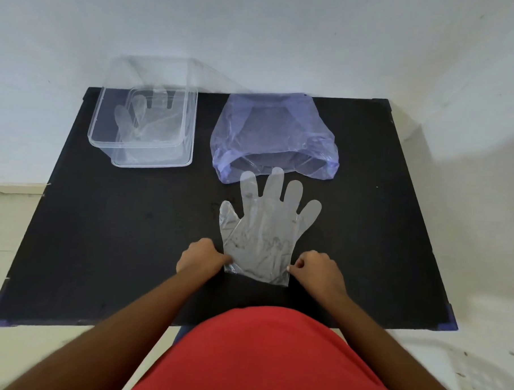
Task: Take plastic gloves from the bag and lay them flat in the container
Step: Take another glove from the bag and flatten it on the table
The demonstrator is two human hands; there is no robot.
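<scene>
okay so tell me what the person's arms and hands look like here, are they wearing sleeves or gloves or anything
Both arms are bare along all that shows: no sleeves reach into view. The left hand and right hand are bare too, with no gloves, rings, watch or bands visible. The only clothing in view is a red top at the bottom of the picture.

red top, bare forearms, no sleeves or rings vis.

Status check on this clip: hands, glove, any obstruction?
Left hand and right hand pinch the glove cuff corners, flat on table. Container far left, one glove inside. Bag beyond. Path clear.
</scene>
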